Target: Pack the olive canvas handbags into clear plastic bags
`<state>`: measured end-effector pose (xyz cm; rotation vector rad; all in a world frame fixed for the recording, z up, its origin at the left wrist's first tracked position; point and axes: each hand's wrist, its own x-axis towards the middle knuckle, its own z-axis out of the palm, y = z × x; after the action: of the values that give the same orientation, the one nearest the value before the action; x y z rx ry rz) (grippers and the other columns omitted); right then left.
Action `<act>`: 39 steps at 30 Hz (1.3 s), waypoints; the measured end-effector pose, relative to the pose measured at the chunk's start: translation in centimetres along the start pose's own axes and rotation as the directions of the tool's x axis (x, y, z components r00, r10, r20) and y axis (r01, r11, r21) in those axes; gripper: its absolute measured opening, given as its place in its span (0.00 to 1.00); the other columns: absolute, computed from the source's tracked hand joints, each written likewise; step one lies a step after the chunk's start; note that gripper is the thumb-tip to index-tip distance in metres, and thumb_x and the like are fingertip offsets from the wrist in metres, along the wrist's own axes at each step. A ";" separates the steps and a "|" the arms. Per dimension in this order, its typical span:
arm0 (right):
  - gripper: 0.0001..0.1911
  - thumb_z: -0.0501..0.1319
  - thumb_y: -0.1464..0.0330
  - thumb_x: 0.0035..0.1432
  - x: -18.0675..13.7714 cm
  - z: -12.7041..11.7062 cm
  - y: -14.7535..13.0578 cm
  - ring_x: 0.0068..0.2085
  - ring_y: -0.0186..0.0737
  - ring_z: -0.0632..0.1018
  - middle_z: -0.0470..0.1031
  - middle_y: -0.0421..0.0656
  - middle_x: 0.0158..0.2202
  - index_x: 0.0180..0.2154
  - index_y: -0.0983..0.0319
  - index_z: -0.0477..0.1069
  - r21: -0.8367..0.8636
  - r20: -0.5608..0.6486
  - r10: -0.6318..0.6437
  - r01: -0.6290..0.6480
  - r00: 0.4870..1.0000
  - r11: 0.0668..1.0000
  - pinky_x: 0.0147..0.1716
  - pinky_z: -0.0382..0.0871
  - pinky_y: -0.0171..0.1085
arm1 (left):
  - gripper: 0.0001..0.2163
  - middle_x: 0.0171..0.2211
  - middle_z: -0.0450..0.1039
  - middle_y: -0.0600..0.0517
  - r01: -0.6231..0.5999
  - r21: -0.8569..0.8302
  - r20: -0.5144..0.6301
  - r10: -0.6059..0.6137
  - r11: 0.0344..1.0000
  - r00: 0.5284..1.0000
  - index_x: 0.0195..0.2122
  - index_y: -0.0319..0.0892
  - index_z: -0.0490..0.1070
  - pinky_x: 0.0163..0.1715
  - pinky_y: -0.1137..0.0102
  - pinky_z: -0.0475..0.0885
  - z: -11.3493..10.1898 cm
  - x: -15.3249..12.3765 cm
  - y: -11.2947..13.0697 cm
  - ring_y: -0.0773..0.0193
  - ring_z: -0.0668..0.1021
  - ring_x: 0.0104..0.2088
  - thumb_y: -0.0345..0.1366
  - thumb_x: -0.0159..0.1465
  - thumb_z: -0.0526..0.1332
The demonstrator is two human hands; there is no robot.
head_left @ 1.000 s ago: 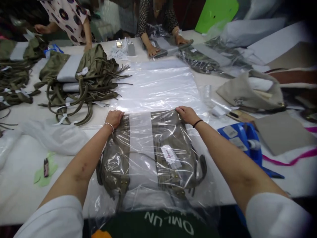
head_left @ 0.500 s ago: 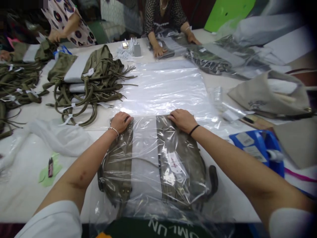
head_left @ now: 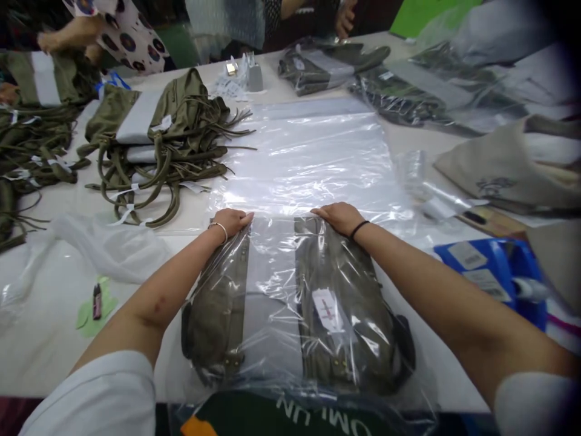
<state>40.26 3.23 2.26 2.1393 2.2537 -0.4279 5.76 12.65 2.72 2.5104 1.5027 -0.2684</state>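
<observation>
An olive handbag (head_left: 345, 278) with a white band (head_left: 275, 272) across its middle lies in front of me inside a clear plastic bag (head_left: 272, 381). Through the plastic shows a white tag (head_left: 327, 310) on its right side. At the bag's far left corner, my left hand (head_left: 232, 223) is closed with its fingertips on the plastic edge. My right hand (head_left: 341, 218) grips the same far edge on the right, thumb and fingers together. Just beyond both hands, flat clear plastic bags (head_left: 313, 151) are spread on the table.
Several olive handbags (head_left: 181, 112) are stacked at the left, their handles toward me. Bagged ones (head_left: 327, 63) lie at the back. A blue container (head_left: 490, 272) and a beige bag (head_left: 494, 163) stand right. Two people are across the table (head_left: 27, 369).
My hands have drawn their fingers in on the far edge of the plastic. The handbag sits flatter and further inside the bag. The person opposite has lifted their hands off the bagged item.
</observation>
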 end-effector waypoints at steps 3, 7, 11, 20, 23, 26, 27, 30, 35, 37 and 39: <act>0.26 0.46 0.55 0.72 -1.0 -1.0 -2.0 0.42 0.45 0.76 0.79 0.50 0.39 0.39 0.63 0.76 -0.034 -0.164 -0.030 0.024 0.986 0.999 0.40 0.62 0.38 | 0.32 0.37 0.81 0.45 0.009 0.031 -0.012 -0.009 0.999 1.000 0.38 0.46 0.81 0.38 0.66 0.67 -0.1 -0.3 0.3 0.53 0.79 0.39 0.60 0.68 0.42; 0.27 0.44 0.53 0.71 -1.3 0.2 -3.5 0.42 0.45 0.76 0.78 0.50 0.39 0.38 0.63 0.75 -0.012 -0.251 -0.008 0.005 0.968 1.000 0.40 0.62 0.39 | 0.32 0.39 0.80 0.45 0.039 0.016 0.008 -0.039 0.999 0.999 0.41 0.45 0.81 0.39 0.65 0.68 -0.3 -0.5 0.5 0.52 0.79 0.40 0.60 0.68 0.41; 0.28 0.44 0.52 0.71 0.0 2.2 -3.0 0.41 0.43 0.77 0.79 0.48 0.41 0.37 0.62 0.76 0.042 -0.138 0.077 -0.072 0.987 0.997 0.37 0.62 0.37 | 0.32 0.39 0.80 0.45 0.025 -0.047 0.043 -0.023 0.999 0.999 0.39 0.45 0.80 0.39 0.65 0.68 -0.7 -0.3 0.2 0.53 0.79 0.41 0.59 0.69 0.41; 0.23 0.45 0.59 0.73 0.1 3.0 -2.5 0.44 0.44 0.77 0.79 0.48 0.39 0.39 0.61 0.75 0.018 -0.172 -0.029 0.032 0.985 0.999 0.45 0.63 0.37 | 0.22 0.40 0.77 0.43 -0.043 -0.036 -0.175 0.036 0.998 0.984 0.37 0.40 0.75 0.47 0.62 0.66 1.1 -0.8 0.4 0.53 0.76 0.45 0.50 0.71 0.49; 0.23 0.43 0.61 0.73 0.3 3.3 -2.5 0.45 0.44 0.78 0.79 0.49 0.40 0.40 0.61 0.74 0.013 -0.189 -0.028 0.031 0.982 0.999 0.46 0.63 0.38 | 0.21 0.41 0.77 0.43 -0.044 -0.046 -0.198 0.034 0.998 0.979 0.38 0.40 0.75 0.47 0.61 0.66 1.5 -0.6 0.4 0.53 0.77 0.45 0.49 0.71 0.49; 0.23 0.44 0.59 0.72 0.3 3.0 -2.6 0.44 0.44 0.78 0.79 0.49 0.40 0.40 0.62 0.73 0.054 -0.198 0.028 -0.018 0.980 0.998 0.44 0.64 0.38 | 0.22 0.38 0.78 0.44 -0.056 -0.089 -0.204 0.037 0.994 0.978 0.35 0.40 0.75 0.44 0.64 0.66 1.2 -0.7 0.0 0.55 0.77 0.42 0.50 0.70 0.49; 0.22 0.44 0.59 0.72 0.3 2.9 -2.7 0.44 0.44 0.78 0.79 0.49 0.40 0.40 0.62 0.73 0.070 -0.199 0.040 -0.027 0.979 0.997 0.43 0.64 0.38 | 0.22 0.37 0.78 0.46 -0.063 -0.110 -0.204 0.040 0.992 0.978 0.34 0.41 0.75 0.42 0.65 0.67 1.1 -0.8 -0.2 0.56 0.77 0.40 0.51 0.70 0.49; 0.21 0.45 0.58 0.72 0.2 2.8 -2.8 0.44 0.45 0.79 0.80 0.49 0.40 0.42 0.62 0.73 0.107 -0.206 0.062 -0.040 0.977 0.993 0.41 0.64 0.38 | 0.26 0.32 0.77 0.49 -0.085 -0.175 -0.214 0.046 0.981 0.976 0.32 0.42 0.75 0.36 0.69 0.67 1.1 -0.8 -1.0 0.60 0.77 0.34 0.52 0.72 0.43; 0.22 0.45 0.56 0.71 0.5 2.8 -2.8 0.42 0.46 0.79 0.80 0.49 0.39 0.40 0.62 0.73 0.177 -0.214 0.089 -0.051 0.973 0.983 0.40 0.65 0.39 | 0.25 0.31 0.77 0.49 -0.109 -0.247 -0.257 0.043 0.963 0.965 0.31 0.42 0.75 0.37 0.69 0.69 0.7 -0.9 -1.1 0.61 0.77 0.34 0.52 0.71 0.45; 0.22 0.46 0.57 0.70 0.5 2.0 -2.9 0.42 0.45 0.79 0.80 0.49 0.39 0.39 0.62 0.73 0.229 -0.241 0.060 -0.004 0.969 0.973 0.42 0.67 0.40 | 0.23 0.37 0.78 0.47 -0.122 -0.265 -0.304 0.037 0.957 0.952 0.37 0.41 0.77 0.44 0.68 0.70 0.0 -1.5 -0.9 0.61 0.78 0.40 0.48 0.72 0.45; 0.22 0.45 0.59 0.70 -0.1 1.0 -3.3 0.46 0.46 0.79 0.80 0.50 0.42 0.42 0.63 0.75 0.275 -0.344 0.011 0.090 0.939 0.957 0.48 0.69 0.42 | 0.22 0.48 0.77 0.45 -0.129 -0.275 -0.371 0.019 0.953 0.929 0.47 0.40 0.75 0.54 0.66 0.68 -0.8 -2.6 -0.6 0.61 0.76 0.51 0.43 0.73 0.43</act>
<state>36.88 2.80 1.95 2.4845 2.5595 -0.4368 4.11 10.93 4.06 2.4523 1.4312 0.4311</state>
